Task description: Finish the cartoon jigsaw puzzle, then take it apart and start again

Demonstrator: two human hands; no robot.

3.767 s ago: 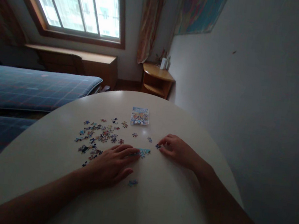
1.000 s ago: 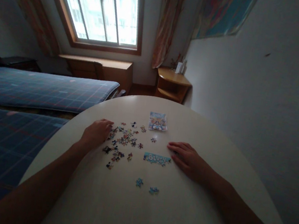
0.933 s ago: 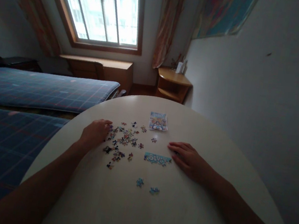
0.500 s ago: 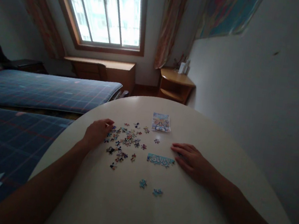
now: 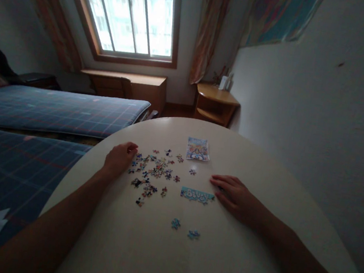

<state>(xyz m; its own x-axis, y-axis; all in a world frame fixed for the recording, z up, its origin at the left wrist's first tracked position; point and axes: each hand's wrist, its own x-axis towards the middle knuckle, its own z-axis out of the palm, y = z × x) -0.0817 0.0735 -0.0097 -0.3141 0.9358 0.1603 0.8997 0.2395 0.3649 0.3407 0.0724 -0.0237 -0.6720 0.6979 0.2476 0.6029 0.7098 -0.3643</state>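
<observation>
My left hand (image 5: 119, 158) rests at the left edge of a scatter of loose puzzle pieces (image 5: 153, 171) on a round white table (image 5: 139, 256). Its fingers are curled in a pinch; what they hold is too small to name. My right hand (image 5: 237, 196) lies flat with fingers stretched out, fingertips touching the right end of a joined blue strip of puzzle (image 5: 197, 195). A small picture card (image 5: 197, 149) lies beyond the pieces. Two separate blue pieces (image 5: 184, 229) lie nearer to me.
A bed with a blue plaid cover (image 5: 47, 110) stands to the left of the table. Behind are a window (image 5: 131, 11), a wooden desk (image 5: 128, 85), a corner shelf (image 5: 216, 101) and the wall at the right.
Over the last second the hands have barely moved; the left fingers curled tighter at the pile's edge. Earlier, the left hand left the blue strip and reached to the loose pieces.
</observation>
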